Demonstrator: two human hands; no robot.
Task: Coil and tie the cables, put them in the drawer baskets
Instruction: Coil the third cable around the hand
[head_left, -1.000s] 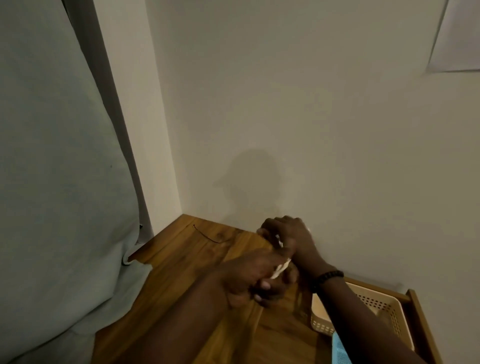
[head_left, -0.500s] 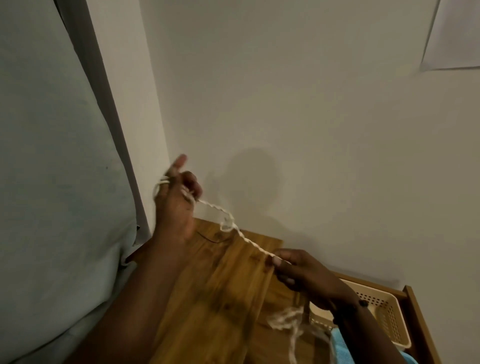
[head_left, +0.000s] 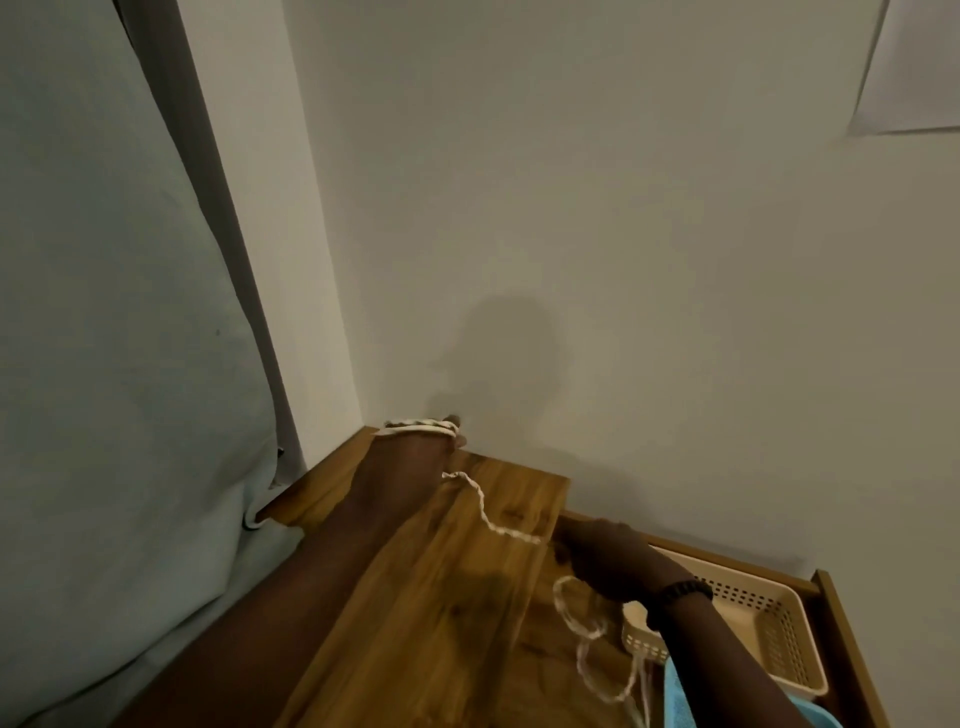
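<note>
Nearest us, slack cable (head_left: 592, 644) droops in loose loops off the front of the wooden top (head_left: 441, 597), hanging just left of the basket (head_left: 769, 623) and blurred at its lowest reach. That slack is the first worry: those dangling loops could cross and knot, or catch on the basket's rim as they get drawn up. Just left of the basket, the right hand (head_left: 605, 564) feeds the line, fingers curled over it, pinching by the look of it, though the tips are too dark to be sure. Grip too hard there and the next wrap drags tight; too soft and the cable runs free and the strand goes limp. From that hand the cable wanders, already a little slack, farther left of the basket and back toward the wall, up to the left hand (head_left: 402, 467). There the coil (head_left: 421, 427) sits wound round the fingers, which look spread to hold it, though the hand is seen from behind. Relax that spread and the turns could slide off, undoing the coil before any tie goes on.
</note>
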